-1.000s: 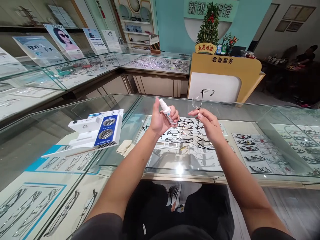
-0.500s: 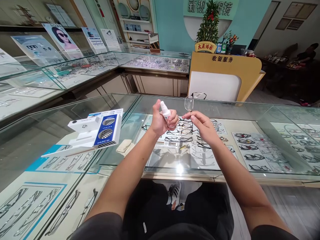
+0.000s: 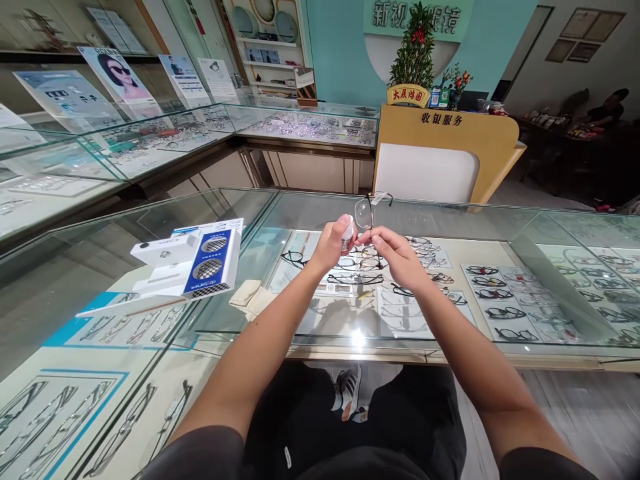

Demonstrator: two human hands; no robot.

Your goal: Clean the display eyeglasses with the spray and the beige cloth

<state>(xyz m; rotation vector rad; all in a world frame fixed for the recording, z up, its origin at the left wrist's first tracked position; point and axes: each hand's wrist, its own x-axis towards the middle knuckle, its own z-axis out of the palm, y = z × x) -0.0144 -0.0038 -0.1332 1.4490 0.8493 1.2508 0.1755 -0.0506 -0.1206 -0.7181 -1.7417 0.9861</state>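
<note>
Right fingers [image 3: 389,237] pinch clear-lensed, thin-rimmed glasses [image 3: 364,213].

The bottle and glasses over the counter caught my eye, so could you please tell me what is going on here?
A person's left hand grips a white bottle, while the right hand holds glasses on end, one lens uppermost. The hands are close together above the counter, with the bottle beside that lens. A cloth and a display stand are off to the left. More frames lie under the glass.
</note>
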